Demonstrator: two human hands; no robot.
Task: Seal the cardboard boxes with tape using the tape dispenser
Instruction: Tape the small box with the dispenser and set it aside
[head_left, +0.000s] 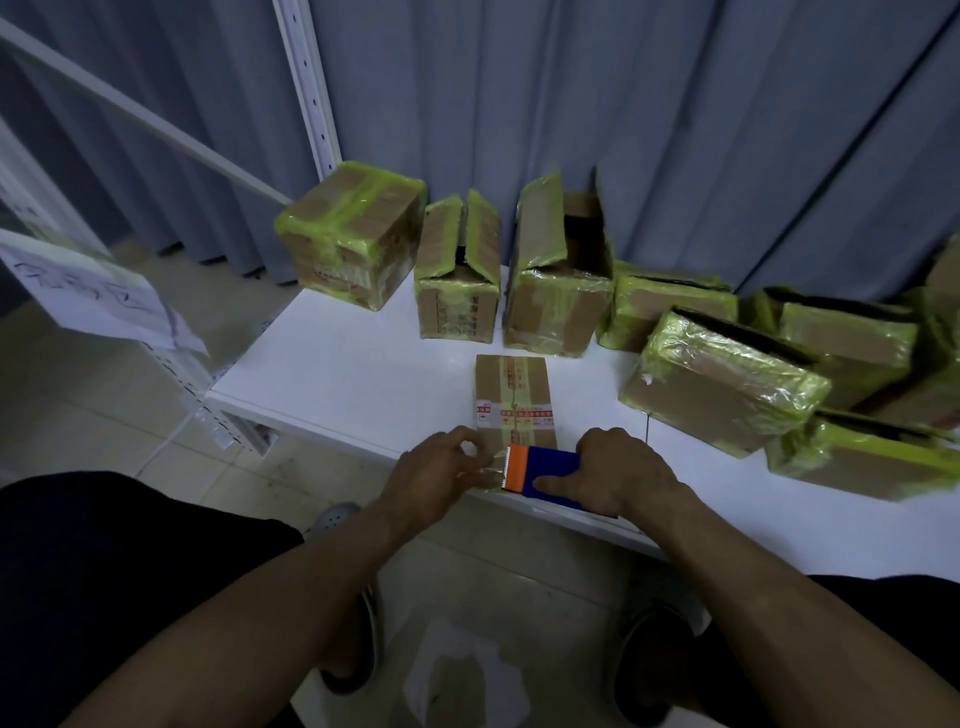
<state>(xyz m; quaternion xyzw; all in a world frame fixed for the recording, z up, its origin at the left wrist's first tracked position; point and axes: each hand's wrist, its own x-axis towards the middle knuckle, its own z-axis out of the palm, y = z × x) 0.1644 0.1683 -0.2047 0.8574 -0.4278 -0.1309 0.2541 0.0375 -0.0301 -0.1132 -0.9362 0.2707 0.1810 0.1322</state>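
A small flat cardboard box (511, 395) with red printed tape lies near the front edge of the white table (337, 384). My right hand (621, 470) grips a blue and orange tape dispenser (540, 470) at the box's near end. Just left of the dispenser's toothed orange edge, my left hand (441, 475) pinches the clear tape end (491, 465) against the box's near left corner.
Several cardboard boxes wrapped in yellow-green tape stand along the back and right: a closed one (353, 241), two with raised flaps (457, 270) (561, 270), and a pile of flatter ones (727, 384). A white shelf post (306, 83) rises behind. A paper sign (98, 291) hangs at left.
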